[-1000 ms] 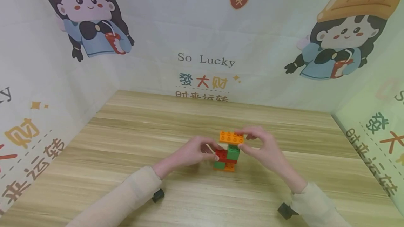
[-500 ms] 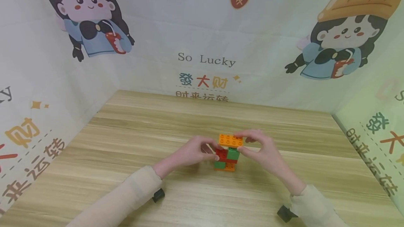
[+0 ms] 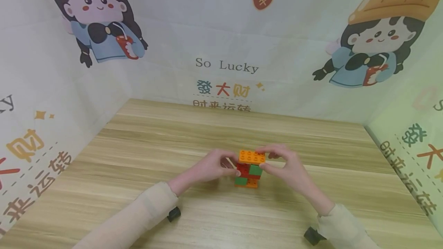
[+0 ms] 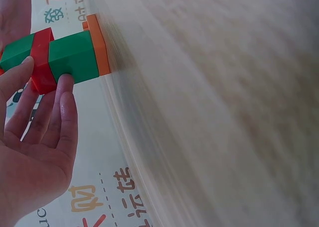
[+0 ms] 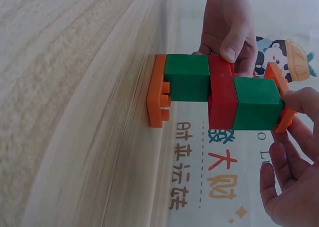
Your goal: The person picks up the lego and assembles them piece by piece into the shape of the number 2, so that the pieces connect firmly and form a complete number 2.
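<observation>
A small stack of toy building bricks stands on the table between my hands. At its bottom lies an orange plate (image 5: 157, 95), with a lower green brick (image 4: 75, 56) on it. Above that sits a red plate (image 5: 222, 100), which my left hand (image 3: 219, 165) grips between thumb and fingers. An upper green brick (image 5: 256, 107) rests on the red plate's right end in the head view. My right hand (image 3: 286, 164) pinches the upper orange plate (image 3: 251, 156) by its right end, over that brick. It looks slightly tilted; whether it is fully seated I cannot tell.
The wood-grain table (image 3: 194, 126) extends around the stack. A printed white cloth (image 3: 221, 30) rises at its back and sides. Dark wrist-camera pieces (image 3: 174, 214) show beneath both sleeves.
My right hand has lowered the upper orange plate onto or close to the upper green brick, moving it slightly left. My left hand has stayed still on the red plate.
</observation>
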`<state>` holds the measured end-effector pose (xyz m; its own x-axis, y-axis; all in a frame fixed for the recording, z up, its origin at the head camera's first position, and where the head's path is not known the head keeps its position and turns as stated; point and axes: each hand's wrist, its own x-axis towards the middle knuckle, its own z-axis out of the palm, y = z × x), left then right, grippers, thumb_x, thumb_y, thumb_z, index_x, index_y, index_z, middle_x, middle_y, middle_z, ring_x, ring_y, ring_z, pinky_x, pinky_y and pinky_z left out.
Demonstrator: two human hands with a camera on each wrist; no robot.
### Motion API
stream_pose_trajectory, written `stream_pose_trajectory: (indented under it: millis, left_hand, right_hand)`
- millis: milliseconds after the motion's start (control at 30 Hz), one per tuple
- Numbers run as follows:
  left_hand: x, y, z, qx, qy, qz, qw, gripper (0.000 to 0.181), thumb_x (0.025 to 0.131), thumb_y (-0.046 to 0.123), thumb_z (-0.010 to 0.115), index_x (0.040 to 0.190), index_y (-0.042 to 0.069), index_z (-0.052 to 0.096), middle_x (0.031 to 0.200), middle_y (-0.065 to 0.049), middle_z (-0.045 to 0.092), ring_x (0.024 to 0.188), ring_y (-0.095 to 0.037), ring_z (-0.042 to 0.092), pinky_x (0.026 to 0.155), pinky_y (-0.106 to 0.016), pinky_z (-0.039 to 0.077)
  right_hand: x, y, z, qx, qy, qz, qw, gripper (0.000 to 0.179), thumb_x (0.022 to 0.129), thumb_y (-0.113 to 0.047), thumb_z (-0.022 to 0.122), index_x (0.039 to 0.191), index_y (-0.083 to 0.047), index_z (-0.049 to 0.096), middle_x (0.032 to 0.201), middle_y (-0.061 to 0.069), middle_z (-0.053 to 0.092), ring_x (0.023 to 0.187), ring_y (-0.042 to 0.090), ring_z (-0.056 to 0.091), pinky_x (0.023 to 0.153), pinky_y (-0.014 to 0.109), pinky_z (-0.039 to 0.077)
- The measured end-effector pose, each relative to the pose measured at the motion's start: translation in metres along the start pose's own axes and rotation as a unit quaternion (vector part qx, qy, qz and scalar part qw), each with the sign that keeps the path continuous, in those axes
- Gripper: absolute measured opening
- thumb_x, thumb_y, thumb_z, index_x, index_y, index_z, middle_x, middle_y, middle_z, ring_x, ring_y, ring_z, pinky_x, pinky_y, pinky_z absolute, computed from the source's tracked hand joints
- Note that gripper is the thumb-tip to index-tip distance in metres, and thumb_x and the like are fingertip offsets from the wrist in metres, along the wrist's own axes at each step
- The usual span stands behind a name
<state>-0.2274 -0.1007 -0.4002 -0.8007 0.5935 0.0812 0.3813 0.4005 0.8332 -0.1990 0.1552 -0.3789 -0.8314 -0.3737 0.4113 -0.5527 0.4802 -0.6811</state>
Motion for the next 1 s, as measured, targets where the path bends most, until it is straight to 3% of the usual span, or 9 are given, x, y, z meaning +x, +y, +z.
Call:
stream_pose_trajectory:
  millis: [367, 667, 1000]
  left_hand:
    - [0.0009, 0.0007, -0.0004, 0.002, 0.0, -0.003, 1.0, 0.021, 0.085, 0.014, 0.077, 0.105, 0.011, 0.071, 0.108, -0.007, 0.074, 0.084, -0.011, 0.069, 0.075, -0.022, 0.058]
    - [0.0006, 0.0006, 0.0, 0.001, -0.001, -0.005, 1.0, 0.021, 0.085, 0.014, 0.077, 0.105, 0.011, 0.071, 0.109, -0.008, 0.074, 0.084, -0.012, 0.07, 0.075, -0.021, 0.059]
    - [-0.0004, 0.0019, 0.0, -0.003, -0.003, -0.008, 1.0, 0.021, 0.085, 0.012, 0.076, 0.105, 0.01, 0.071, 0.108, -0.008, 0.074, 0.084, -0.011, 0.07, 0.076, -0.022, 0.059]
  right_hand:
    - [0.0005, 0.0023, 0.0003, 0.002, -0.009, -0.004, 0.9999, 0.034, 0.085, -0.012, 0.077, 0.118, -0.018, 0.07, 0.118, 0.001, 0.071, 0.102, 0.02, 0.061, 0.088, 0.03, 0.052]
    - [0.0, 0.0039, -0.0014, -0.007, -0.027, 0.001, 0.9996, 0.028, 0.094, -0.017, 0.066, 0.122, -0.021, 0.069, 0.126, 0.0, 0.068, 0.112, 0.011, 0.056, 0.09, 0.037, 0.053]
    - [-0.0004, 0.0013, -0.0026, -0.007, -0.035, 0.001, 0.9994, 0.028, 0.095, -0.017, 0.066, 0.123, -0.018, 0.069, 0.128, 0.002, 0.068, 0.113, 0.011, 0.055, 0.09, 0.038, 0.053]
